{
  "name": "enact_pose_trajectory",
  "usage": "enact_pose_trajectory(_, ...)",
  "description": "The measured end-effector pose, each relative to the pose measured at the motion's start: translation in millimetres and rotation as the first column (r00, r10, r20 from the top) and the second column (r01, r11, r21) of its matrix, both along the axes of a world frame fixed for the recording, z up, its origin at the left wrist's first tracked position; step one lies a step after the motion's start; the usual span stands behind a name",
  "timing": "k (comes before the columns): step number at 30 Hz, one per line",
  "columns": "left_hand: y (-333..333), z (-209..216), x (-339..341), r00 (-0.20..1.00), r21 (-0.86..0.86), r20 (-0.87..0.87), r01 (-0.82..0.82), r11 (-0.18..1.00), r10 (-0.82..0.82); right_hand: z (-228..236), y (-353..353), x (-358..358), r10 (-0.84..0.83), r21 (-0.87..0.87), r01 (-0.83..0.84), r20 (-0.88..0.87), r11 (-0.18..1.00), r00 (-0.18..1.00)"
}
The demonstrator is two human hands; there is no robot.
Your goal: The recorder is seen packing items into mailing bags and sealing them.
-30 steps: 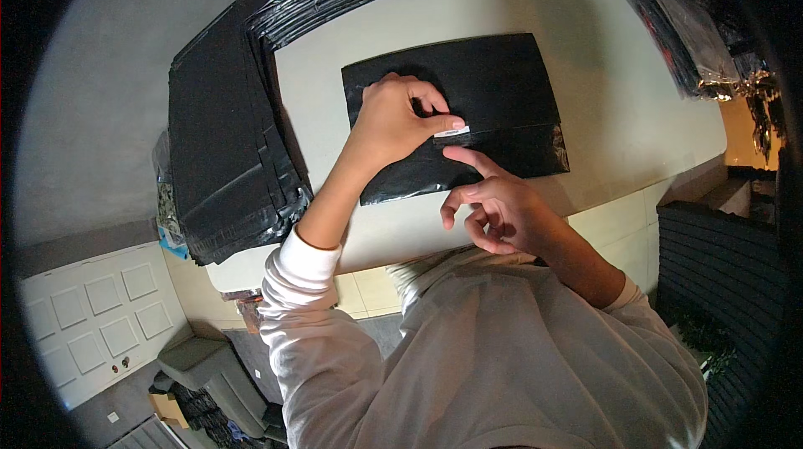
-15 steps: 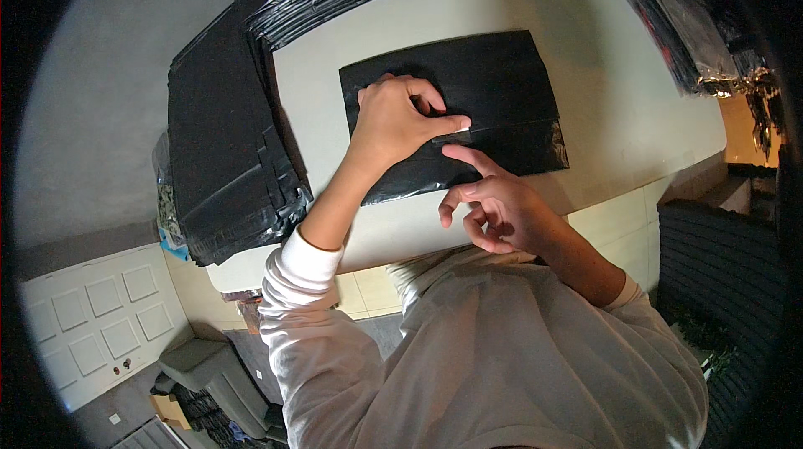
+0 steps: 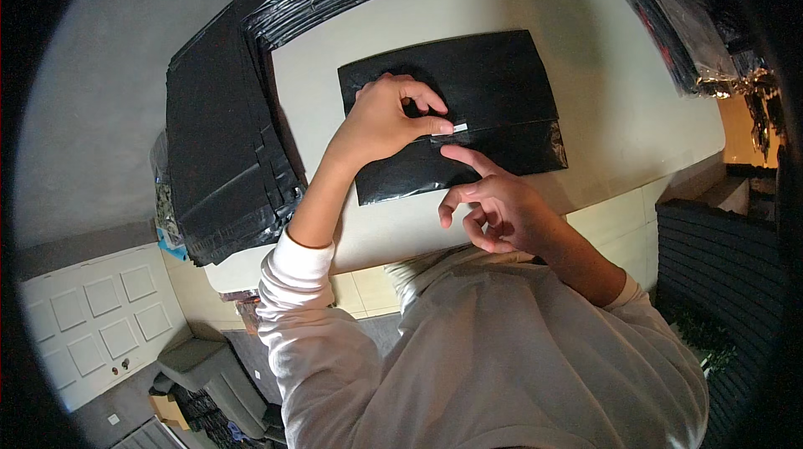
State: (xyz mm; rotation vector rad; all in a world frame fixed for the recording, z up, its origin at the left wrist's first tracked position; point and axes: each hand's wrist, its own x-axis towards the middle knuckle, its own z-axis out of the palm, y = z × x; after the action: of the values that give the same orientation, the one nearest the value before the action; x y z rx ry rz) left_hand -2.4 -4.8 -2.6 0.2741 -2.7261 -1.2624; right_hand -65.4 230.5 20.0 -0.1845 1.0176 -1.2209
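Left hand (image 3: 378, 121) — thumb and fingers apart — over left part of black package (image 3: 493, 72), thumb at white label (image 3: 460, 128); right hand (image 3: 503, 205), fingers apart, at near edge.

Black plastic bag (image 3: 493, 76), laid flat on the table (image 3: 623, 106).
A crosswise edge (image 3: 519, 124) is seen below its middle; a small white label (image 3: 461, 128), partly covered, is noted along that edge.

The head fisheye looks down on the nearby table (image 3: 627, 106), the view's rim too dark to read.
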Motion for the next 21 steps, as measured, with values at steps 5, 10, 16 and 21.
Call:
enact_pose_trajectory(5, 2.5, 4.3, 0.2, 0.998, -0.118, 0.059, 0.002, 0.993, 0.005, 0.0, -0.7, 0.5, -0.005, 0.051, 0.006, -0.025, 0.999, 1.0)
enact_pose_trajectory(10, 3.3, 4.4, 0.1, 0.998, -0.129, 0.067, -0.007, 0.992, 0.016, 1.6, 0.3, 0.3, 0.003, 0.033, 0.0, -0.085, 0.999, 0.996)
enact_pose_trajectory(16, 1.5, 6.4, 0.9, 0.997, -0.133, 0.079, 0.016, 0.991, -0.005, -5.5, 12.6, -5.3, 0.035, -0.006, -0.035, -0.058, 0.999, 0.998)
enact_pose_trajectory(21, -9.3, 0.6, 3.5, 0.995, -0.041, 0.068, 0.081, 0.996, -0.078, 3.3, 24.5, -6.3, -0.096, -0.163, -0.154, -0.924, 0.975, 0.371)
